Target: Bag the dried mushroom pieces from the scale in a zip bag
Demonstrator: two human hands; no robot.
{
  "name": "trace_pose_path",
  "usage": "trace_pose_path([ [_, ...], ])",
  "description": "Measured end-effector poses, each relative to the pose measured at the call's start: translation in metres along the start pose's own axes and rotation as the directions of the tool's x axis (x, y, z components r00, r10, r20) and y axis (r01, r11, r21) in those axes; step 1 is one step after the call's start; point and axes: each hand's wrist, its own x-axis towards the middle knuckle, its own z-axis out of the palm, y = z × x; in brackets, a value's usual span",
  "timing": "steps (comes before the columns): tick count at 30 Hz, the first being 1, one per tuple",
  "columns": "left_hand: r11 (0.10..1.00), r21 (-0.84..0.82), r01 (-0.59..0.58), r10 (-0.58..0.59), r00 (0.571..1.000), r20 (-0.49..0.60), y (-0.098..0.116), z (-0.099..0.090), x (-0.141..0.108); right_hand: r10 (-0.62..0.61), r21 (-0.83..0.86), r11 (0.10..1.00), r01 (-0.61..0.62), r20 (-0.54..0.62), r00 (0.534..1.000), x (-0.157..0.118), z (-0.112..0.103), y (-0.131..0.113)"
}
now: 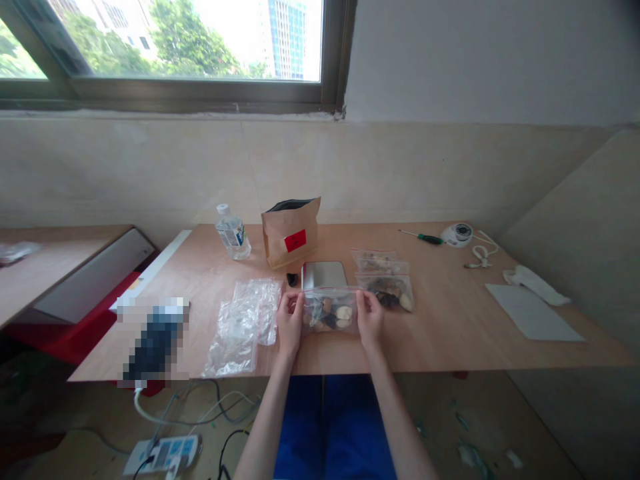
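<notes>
On my feed from the head camera, both bare hands are at the near edge of a pale wooden table [450, 327]; the left hand [290, 323] and right hand [369, 320] are closed on opposite sides of a clear zip-top plastic bag [330, 315], with red-edged seal strip along its far side, pinching it between fingers and thumbs; the bag holds pale and dark shells or stones, and I cannot tell whether it is touching the tabletop or slightly raised.

Just behind the bag sits a flat silver digital scale [324, 275], with a small black object [293, 279] beside it; to the right lie two more clear zip-top bags of shells [385, 290]; to the left of the hands is a loose pile of crumpled empty clear plastic bags [245, 327].

Farther back stand a brown kraft-paper pouch with a red label [291, 233] and a clear plastic water bottle [233, 232]; at the right are a green-handled screwdriver [425, 238], a round white device with a white cable [457, 235], and a grey sheet [533, 312]; a pixelated, unreadable object [153, 340] lies at the left end.
</notes>
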Motion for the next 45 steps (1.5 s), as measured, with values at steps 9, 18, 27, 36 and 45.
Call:
trace_pose_path([
  [9,1.0,-0.011,0.027,-0.026,0.998,0.059,0.001,0.001,-0.003,0.069,0.06,0.995,-0.074,0.079,0.994,-0.002,0.001,0.0],
  [18,1.0,0.005,0.018,-0.018,0.998,0.053,-0.004,0.0,-0.001,0.074,0.018,0.997,-0.075,0.07,0.995,-0.002,0.002,0.008],
  [27,1.0,-0.021,-0.005,0.006,0.998,0.061,-0.003,0.003,-0.004,-0.014,-0.013,1.0,0.015,0.026,1.0,-0.004,0.002,0.005],
  [36,0.994,-0.082,0.075,-0.063,0.988,0.138,0.001,0.002,-0.003,0.061,0.082,0.994,-0.075,0.152,0.986,-0.006,-0.002,-0.002],
  [45,0.993,-0.077,0.091,-0.081,0.988,0.134,-0.003,-0.001,-0.002,0.11,0.123,0.983,-0.138,0.214,0.971,-0.006,0.0,-0.006],
])
